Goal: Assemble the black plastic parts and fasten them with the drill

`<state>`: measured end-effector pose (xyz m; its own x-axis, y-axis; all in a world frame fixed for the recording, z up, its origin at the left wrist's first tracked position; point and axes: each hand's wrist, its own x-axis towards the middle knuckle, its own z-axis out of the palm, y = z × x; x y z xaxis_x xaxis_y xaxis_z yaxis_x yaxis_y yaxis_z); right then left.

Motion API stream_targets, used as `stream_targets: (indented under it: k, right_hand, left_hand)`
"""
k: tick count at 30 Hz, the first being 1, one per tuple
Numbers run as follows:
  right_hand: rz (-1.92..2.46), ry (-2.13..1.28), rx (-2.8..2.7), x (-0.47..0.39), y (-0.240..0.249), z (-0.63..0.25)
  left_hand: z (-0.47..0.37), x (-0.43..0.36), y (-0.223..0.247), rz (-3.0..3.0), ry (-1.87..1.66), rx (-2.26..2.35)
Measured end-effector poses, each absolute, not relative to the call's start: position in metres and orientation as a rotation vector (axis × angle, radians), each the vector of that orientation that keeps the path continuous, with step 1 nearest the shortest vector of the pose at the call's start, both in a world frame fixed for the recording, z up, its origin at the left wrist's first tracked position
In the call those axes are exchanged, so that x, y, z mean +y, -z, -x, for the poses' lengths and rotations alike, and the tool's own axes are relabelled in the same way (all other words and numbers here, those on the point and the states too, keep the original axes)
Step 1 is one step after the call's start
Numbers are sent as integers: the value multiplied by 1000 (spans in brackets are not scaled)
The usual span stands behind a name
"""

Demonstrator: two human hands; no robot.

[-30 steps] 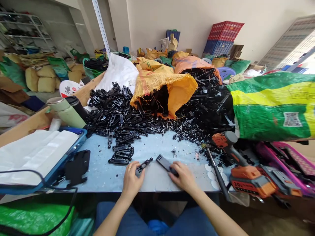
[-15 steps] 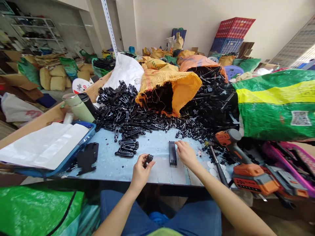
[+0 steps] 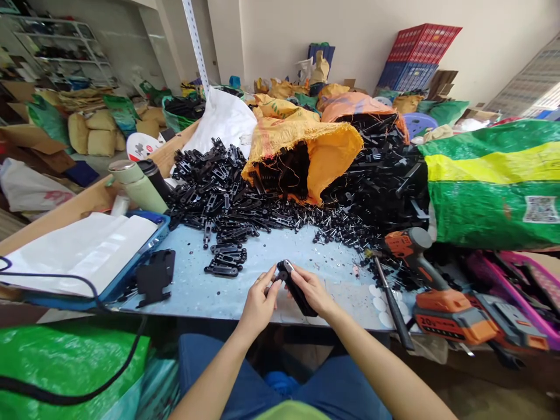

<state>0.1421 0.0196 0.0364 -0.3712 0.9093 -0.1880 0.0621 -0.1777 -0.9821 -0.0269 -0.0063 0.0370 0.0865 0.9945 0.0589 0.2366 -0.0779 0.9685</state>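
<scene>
Near the table's front edge my right hand (image 3: 312, 289) is closed around a long black plastic piece (image 3: 298, 293), which slants with its upper end toward my left hand. My left hand (image 3: 261, 294) pinches a small black part (image 3: 282, 272) against that upper end; fingers cover much of it. Several flat black link pieces (image 3: 225, 259) lie in a short row on the blue tabletop (image 3: 188, 297), to the left of and beyond my hands. Farther back are a heap of similar black parts (image 3: 214, 175) and scattered screws (image 3: 332, 224).
An orange cordless drill (image 3: 441, 303) and a hammer (image 3: 392, 303) lie at the right. At the left are a blue tray (image 3: 163, 233), a green bottle (image 3: 139, 186) and a black plate (image 3: 155, 277). A yellow sack (image 3: 336, 146) opens behind. A black cable (image 3: 118, 373) hangs at lower left.
The long black piece has been picked up off the table by my right hand and brought left, against the part in my left hand. A black cable has appeared at the lower left.
</scene>
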Motion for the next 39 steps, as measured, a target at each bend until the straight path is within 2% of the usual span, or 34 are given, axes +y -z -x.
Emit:
stream_targets:
  k: [5, 7, 11, 15, 19, 21, 23, 26, 27, 32, 39]
  right_hand:
    - [1091, -1269, -1885, 12, -44, -155]
    - [1079, -1161, -1894, 8, -44, -154]
    - [1066, -1064, -1731, -2, -38, -146]
    - [1039, -1041, -1806, -6, -30, -148]
    - [1130, -949, -2052, 16, -27, -164]
    - [1303, -729, -2203, 45, -31, -184]
    - [1619, -320, -2217, 85, -41, -213]
    - [2127, 390, -2129, 152, -60, -262]
    - [2187, 467, -2103, 171, -65, -275]
    - [2283, 541, -2094, 217, -76, -316]
    - [2275, 615, -2093, 190, -62, -347]
  left_hand:
    - [20, -6, -49, -1685, -1126, 1324]
    - [14, -8, -53, -1673, -1191, 1337]
    - [6, -11, -57, -1665, -1372, 1337]
    - [8, -8, -51, -1801, -1297, 1239]
    - [3, -9, -33, -1744, -1257, 1447]
    - [1, -11, -25, -1753, -1182, 1637]
    - [1, -10, -22, -1954, -998, 1713]
    - [2, 0, -25, -2409, -611, 1475]
    - [2, 4, -28, -2509, -503, 1382]
    - [4, 11, -35, -2647, -307, 1374]
    - [24, 2, -18, -2529, -347, 1498]
